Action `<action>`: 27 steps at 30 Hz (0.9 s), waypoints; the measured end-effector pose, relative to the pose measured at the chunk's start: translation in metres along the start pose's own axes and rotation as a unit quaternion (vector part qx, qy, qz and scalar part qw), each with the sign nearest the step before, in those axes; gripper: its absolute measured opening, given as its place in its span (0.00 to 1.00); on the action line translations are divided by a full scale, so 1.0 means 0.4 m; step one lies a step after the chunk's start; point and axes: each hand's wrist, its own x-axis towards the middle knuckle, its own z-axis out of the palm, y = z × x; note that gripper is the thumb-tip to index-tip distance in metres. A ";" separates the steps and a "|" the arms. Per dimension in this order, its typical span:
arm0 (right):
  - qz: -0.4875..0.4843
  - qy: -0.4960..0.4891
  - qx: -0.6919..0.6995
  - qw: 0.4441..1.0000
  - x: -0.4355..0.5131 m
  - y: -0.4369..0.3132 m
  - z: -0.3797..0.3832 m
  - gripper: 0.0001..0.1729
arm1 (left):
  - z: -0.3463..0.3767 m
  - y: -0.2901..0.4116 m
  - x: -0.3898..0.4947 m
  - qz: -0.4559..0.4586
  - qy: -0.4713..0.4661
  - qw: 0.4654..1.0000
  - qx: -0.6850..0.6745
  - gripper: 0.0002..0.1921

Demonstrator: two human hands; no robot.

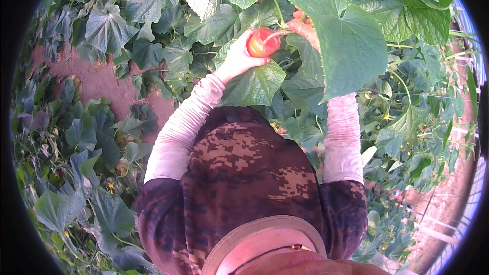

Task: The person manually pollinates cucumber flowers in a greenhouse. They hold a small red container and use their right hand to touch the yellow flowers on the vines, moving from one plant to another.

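Note:
In my left hand is a small red-orange cup, tilted so its open mouth faces to the right. My right hand is beside the cup's mouth, its fingers bent around something at a vine stem; what they grip cannot be told. A thin pale piece reaches from near those fingers into the cup. A large cucumber-like leaf hides much of my right hand and wrist. Below the cup, another broad green leaf spreads under my left wrist.
Dense leafy vines with some yellow flowers surround me. Bare reddish soil shows at the left. A soil strip with pale lines across it runs along the right, beside a bright curved edge.

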 end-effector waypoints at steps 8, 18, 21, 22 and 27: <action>0.125 0.013 0.193 0.973 0.033 0.000 -0.011 0.30 | 0.033 -0.030 -0.008 -0.002 -0.020 0.998 -0.067 0.41; 0.061 0.178 0.049 0.981 -0.035 0.066 -0.076 0.21 | -0.018 -0.093 -0.016 -0.029 0.002 0.993 -0.118 0.41; 0.068 0.220 -0.013 0.973 -0.029 0.113 -0.065 0.20 | -0.063 -0.087 -0.043 -0.023 0.027 0.989 -0.143 0.40; 0.069 0.228 -0.043 0.970 -0.017 0.124 -0.060 0.20 | -0.088 -0.081 -0.057 -0.039 0.032 0.993 -0.106 0.40; 0.028 0.155 -0.226 0.961 0.103 0.082 -0.005 0.19 | -0.183 -0.025 -0.115 -0.041 0.061 0.991 -0.111 0.40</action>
